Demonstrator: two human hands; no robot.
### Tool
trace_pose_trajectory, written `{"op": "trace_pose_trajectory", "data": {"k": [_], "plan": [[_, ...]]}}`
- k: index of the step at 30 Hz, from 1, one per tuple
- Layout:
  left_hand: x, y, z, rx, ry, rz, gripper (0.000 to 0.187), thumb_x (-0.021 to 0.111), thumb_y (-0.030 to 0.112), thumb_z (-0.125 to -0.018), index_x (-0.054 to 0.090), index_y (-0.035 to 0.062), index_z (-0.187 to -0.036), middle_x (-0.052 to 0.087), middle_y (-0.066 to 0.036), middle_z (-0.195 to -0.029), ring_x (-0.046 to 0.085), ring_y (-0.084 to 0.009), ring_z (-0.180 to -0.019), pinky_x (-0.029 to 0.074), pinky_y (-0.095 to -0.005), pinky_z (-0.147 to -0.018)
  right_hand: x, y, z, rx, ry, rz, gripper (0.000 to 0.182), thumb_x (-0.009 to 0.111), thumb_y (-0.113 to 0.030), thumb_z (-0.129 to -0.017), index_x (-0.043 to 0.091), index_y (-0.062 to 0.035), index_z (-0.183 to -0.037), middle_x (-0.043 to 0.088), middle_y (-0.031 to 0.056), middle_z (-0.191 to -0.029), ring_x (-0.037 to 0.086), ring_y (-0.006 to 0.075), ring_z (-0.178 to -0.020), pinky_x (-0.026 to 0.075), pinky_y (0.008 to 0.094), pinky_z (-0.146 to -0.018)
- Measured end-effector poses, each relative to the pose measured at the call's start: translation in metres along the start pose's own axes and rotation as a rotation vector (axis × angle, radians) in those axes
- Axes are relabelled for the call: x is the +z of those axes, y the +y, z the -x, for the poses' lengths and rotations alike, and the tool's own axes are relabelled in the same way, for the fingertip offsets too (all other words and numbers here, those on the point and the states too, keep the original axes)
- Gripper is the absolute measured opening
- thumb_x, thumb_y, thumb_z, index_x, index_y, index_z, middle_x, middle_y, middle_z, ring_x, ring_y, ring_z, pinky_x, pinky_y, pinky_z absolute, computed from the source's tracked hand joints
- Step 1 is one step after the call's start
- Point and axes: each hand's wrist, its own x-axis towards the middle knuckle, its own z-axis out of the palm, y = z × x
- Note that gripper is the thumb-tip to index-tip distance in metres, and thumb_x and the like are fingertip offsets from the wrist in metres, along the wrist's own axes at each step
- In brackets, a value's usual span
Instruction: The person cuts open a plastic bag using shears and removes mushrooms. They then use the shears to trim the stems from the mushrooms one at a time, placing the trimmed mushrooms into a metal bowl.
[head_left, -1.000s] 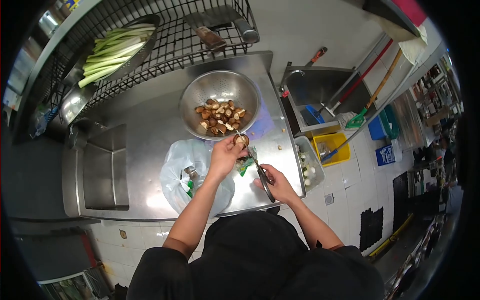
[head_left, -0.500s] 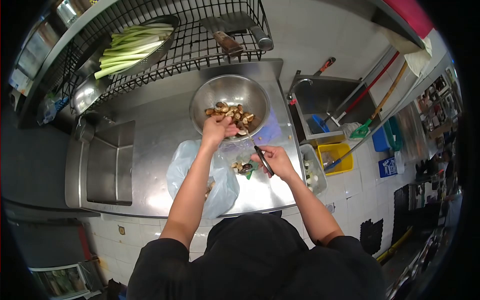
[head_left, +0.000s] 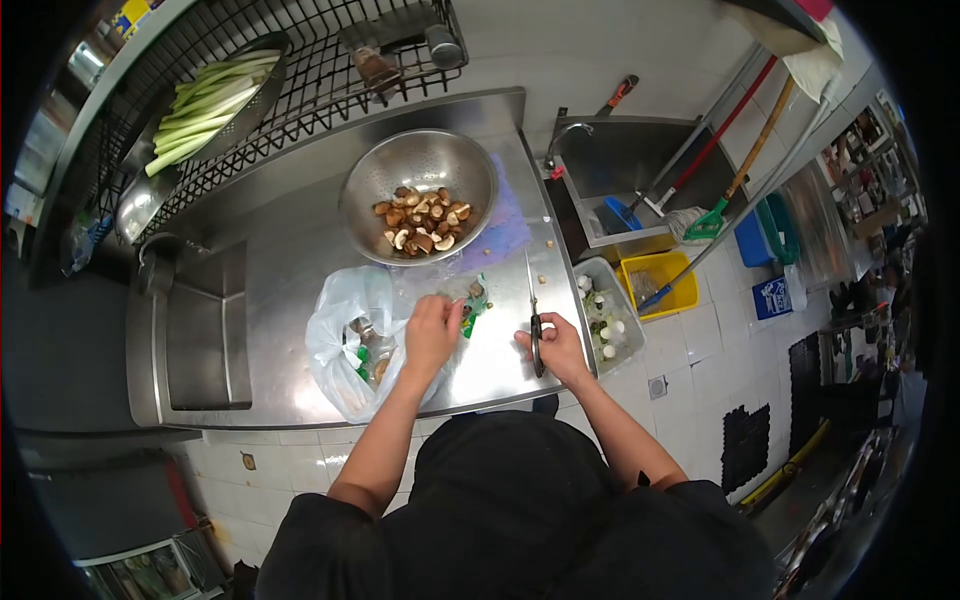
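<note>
My right hand [head_left: 562, 352] grips the black handle of a knife [head_left: 533, 310], its thin blade pointing away from me above the counter. My left hand [head_left: 432, 332] is curled, its fingertips drawn together beside green-printed clear packaging [head_left: 474, 308]; whatever they hold is hidden. Just left of it, an open whitish plastic bag [head_left: 335, 310] has brown mushrooms and a green-marked wrapper inside. Beyond both hands stands a perforated metal colander [head_left: 365, 180] with cut brown mushrooms [head_left: 425, 218] in its bottom.
Small stem pieces dot the steel counter [head_left: 290, 250] near the knife. A sink basin [head_left: 210, 340] is at the left. Green stalks [head_left: 205, 110] lie on the wire rack [head_left: 320, 55] above. Right of the counter are a grey tub [head_left: 622, 350], a yellow bucket [head_left: 680, 290] and long-handled tools.
My left hand has come back from the colander to the counter beside the bag. The knife has moved away from the colander, toward the counter's right side. The camera view has shifted.
</note>
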Motion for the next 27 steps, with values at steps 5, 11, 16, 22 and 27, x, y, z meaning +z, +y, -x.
{"op": "trace_pose_trajectory", "data": {"k": [5, 11, 16, 22, 27], "plan": [[0.042, -0.023, -0.023, 0.121, -0.204, -0.248, 0.033, 0.074, 0.014, -0.083, 0.065, 0.0013, -0.112, 0.064, -0.018, -0.112, 0.062, -0.0381, -0.101, 0.051, -0.0455, -0.089, -0.013, 0.002, 0.017, 0.007, -0.023, 0.03, 0.053, 0.086, -0.025, -0.079, 0.057, 0.0025, -0.114, 0.064, 0.0036, -0.064, 0.063, 0.0106, -0.054, 0.045, 0.0245, -0.047], [0.081, 0.007, -0.017, -0.053, -0.524, -0.168, 0.055, 0.08, 0.034, -0.077, 0.064, 0.009, -0.123, 0.061, -0.015, -0.123, 0.062, -0.0365, -0.112, 0.05, -0.0444, -0.095, -0.044, 0.014, 0.041, 0.013, -0.018, 0.084, 0.057, 0.087, -0.025, -0.079, 0.057, 0.0038, -0.119, 0.062, 0.002, -0.065, 0.059, 0.0078, -0.055, 0.044, 0.024, -0.05], [0.105, 0.044, 0.001, -0.11, -0.576, -0.246, 0.048, 0.077, 0.024, -0.079, 0.062, 0.0074, -0.122, 0.064, -0.014, -0.108, 0.064, -0.0371, -0.102, 0.052, -0.0464, -0.088, -0.076, 0.026, 0.063, -0.023, 0.008, 0.037, 0.06, 0.087, -0.024, -0.078, 0.057, 0.0058, -0.121, 0.061, -0.0007, -0.068, 0.056, 0.0047, -0.059, 0.043, 0.0223, -0.052], [0.109, 0.033, -0.001, -0.242, -0.482, -0.141, 0.031, 0.069, 0.015, -0.078, 0.065, 0.0055, -0.108, 0.068, -0.017, -0.1, 0.066, -0.0359, -0.096, 0.053, -0.042, -0.085, -0.106, 0.024, 0.083, -0.064, -0.128, 0.207, 0.06, 0.086, -0.027, -0.08, 0.058, 0.0058, -0.121, 0.059, -0.0015, -0.066, 0.056, 0.0043, -0.059, 0.042, 0.0209, -0.052], [0.1, 0.034, -0.005, -0.273, -0.57, -0.096, 0.026, 0.067, 0.016, -0.082, 0.065, 0.0046, -0.105, 0.068, -0.021, -0.099, 0.066, -0.0383, -0.098, 0.052, -0.0448, -0.085, -0.107, 0.014, 0.092, 0.249, -0.404, -0.076, 0.048, 0.079, -0.032, -0.087, 0.063, 0.004, -0.115, 0.06, 0.0015, -0.064, 0.06, 0.0096, -0.05, 0.046, 0.024, -0.043]]}}
